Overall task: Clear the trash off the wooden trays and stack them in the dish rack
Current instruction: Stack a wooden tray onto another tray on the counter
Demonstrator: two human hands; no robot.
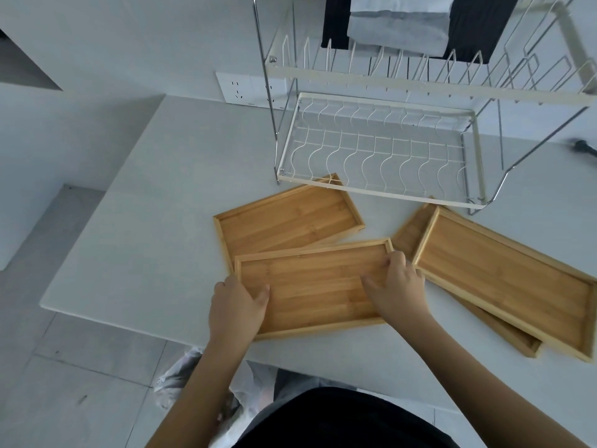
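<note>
1. Four rectangular bamboo-coloured wooden trays lay on the white tabletop [145, 221], none carrying visible trash, so the clearing step appeared complete and the stacking step was judged to be in hand.
2. The near wooden tray [310, 286] sat directly before the person, its far edge overlapping the far-left wooden tray [284, 218].
3. The left hand [237, 305] was clamped on the near tray's left short rim, thumb inside the tray and fingers outside.
4. The right hand [395, 282] was clamped on the same tray's right end, thumb lying on the tray floor and fingers curled over the far-right corner.
5. The upper right-hand wooden tray [504, 273] rested askew on the lower right-hand wooden tray [410, 234], just beside the right hand.
6. The white two-tier wire dish rack [381, 189] stood beyond the trays, both tiers empty; its front rail overlapped the far-left tray's corner in view.
7. The next move would likely call for lifting the near tray level, clearing the tray beneath it, and carrying it forward into the rack's lower tier.
</note>
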